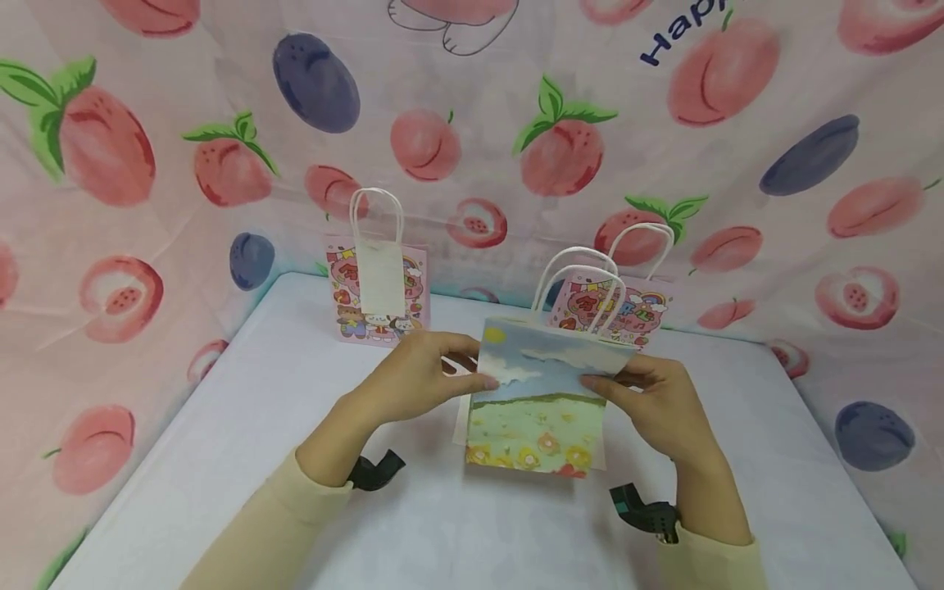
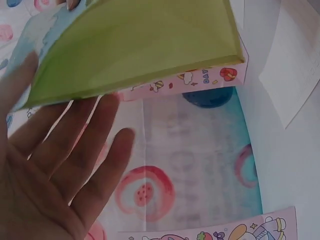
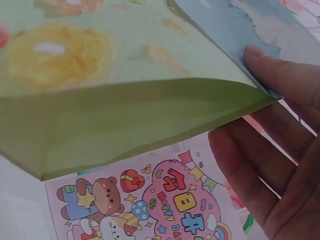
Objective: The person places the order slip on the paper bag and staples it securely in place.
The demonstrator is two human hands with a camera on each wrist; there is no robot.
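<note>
A small paper gift bag (image 1: 542, 410) with a painted sky and flower meadow is held up between both hands, its white twisted handles upward. My left hand (image 1: 420, 377) pinches its left edge, thumb on the front and fingers behind. At the right edge, my right hand (image 1: 656, 401) grips it the same way. The bag's plain green side (image 2: 140, 50) shows in the left wrist view, and another green side panel (image 3: 120, 120) in the right wrist view. Beneath the bag, part of a white sheet (image 1: 460, 426) peeks out on the table.
A pink cartoon gift bag (image 1: 350, 315) stands at the back left, a white rectangular piece (image 1: 381, 279) on its front. Another pink cartoon bag (image 1: 645, 307) stands behind the held one. The white table (image 1: 295, 524) meets a fruit-print cloth (image 1: 487, 74) behind.
</note>
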